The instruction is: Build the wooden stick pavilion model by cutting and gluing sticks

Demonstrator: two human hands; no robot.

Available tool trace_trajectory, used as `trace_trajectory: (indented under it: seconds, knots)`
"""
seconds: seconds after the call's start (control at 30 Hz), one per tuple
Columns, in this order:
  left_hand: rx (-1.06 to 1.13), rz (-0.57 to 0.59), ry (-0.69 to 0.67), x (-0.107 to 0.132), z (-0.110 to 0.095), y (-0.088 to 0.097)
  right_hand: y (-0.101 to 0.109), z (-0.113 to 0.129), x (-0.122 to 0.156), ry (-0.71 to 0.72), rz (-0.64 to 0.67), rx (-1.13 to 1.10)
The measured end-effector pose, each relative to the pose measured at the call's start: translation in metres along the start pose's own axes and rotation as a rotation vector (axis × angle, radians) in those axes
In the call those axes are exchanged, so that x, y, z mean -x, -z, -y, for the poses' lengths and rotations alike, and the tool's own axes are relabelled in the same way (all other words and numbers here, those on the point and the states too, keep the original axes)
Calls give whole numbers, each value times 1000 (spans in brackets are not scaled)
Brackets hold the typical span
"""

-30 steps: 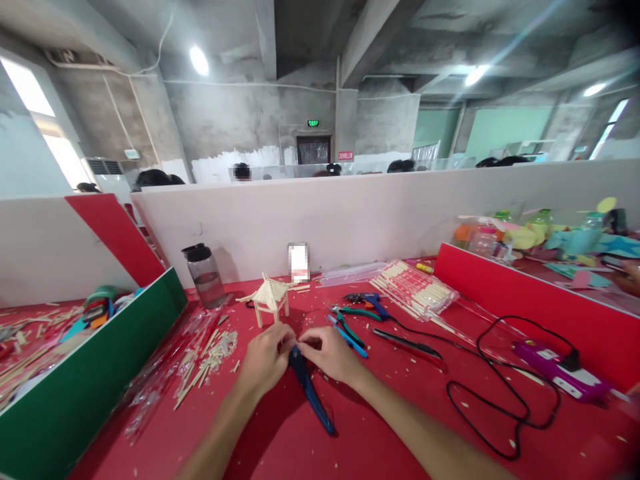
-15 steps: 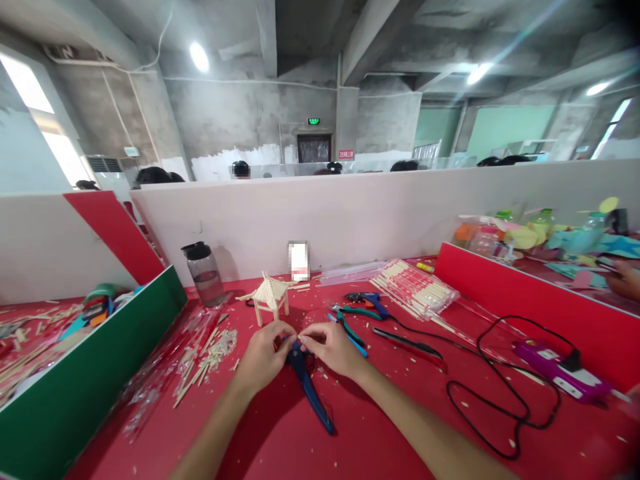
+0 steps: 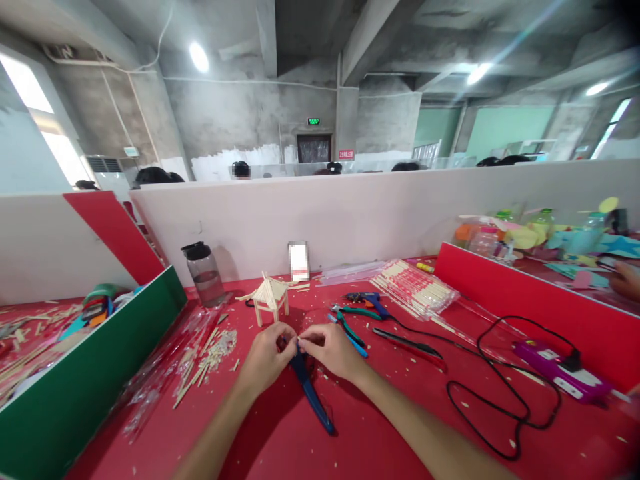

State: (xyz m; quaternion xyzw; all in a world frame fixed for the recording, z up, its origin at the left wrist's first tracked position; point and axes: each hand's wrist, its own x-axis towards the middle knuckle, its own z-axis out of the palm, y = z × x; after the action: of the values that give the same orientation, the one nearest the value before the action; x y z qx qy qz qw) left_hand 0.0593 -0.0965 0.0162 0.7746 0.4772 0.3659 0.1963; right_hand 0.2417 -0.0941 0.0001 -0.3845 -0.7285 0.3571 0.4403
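A tiny pale piece (image 3: 299, 339), apparently pinched between the fingertips but too small to identify, is located where both hands meet. The left hand (image 3: 267, 353) and right hand (image 3: 333, 350) each maintain a narrow thumb-and-finger grip. Directly below, a dark blue long-handled tool (image 3: 311, 393) lies on the red tabletop (image 3: 280, 440). Just beyond the left hand stands a pale wooden-stick pavilion model (image 3: 271, 297). Right of the model lie green-handled pliers (image 3: 363, 313), a blue glue gun (image 3: 376, 304) and a plastic-wrapped bundle of pale sticks (image 3: 417, 288).
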Motion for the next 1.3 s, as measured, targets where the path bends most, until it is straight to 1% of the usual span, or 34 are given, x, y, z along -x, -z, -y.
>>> trace_trajectory:
  seconds: [0.2,0.4,0.57,0.7,0.8,0.93,1.0,1.17,1.3]
  knots:
    - [76,24,11,0,-1,0,0,1,0,14,17,-11]
    - [170,20,30,-1,0,-1,2,2,0,32,29,-43]
    - [254,28,79,-2,-3,-1,3,2,0,27,34,-64]
    - [362,61,132,-3,-6,0,3,3,0,11,49,-79]
    - [437,67,174,-4,-4,0,3,4,0,-2,51,-83]
    - [461,81,216,-4,0,-1,3,3,-1,-21,27,-93]
    - [454,93,207,-3,0,-1,3,2,-2,-18,15,-96]
    - [417,114,132,-2,-5,-1,1,-1,-1,-27,7,-87]
    - [368,117,110,0,-8,-3,0,-2,0,-16,5,-54]
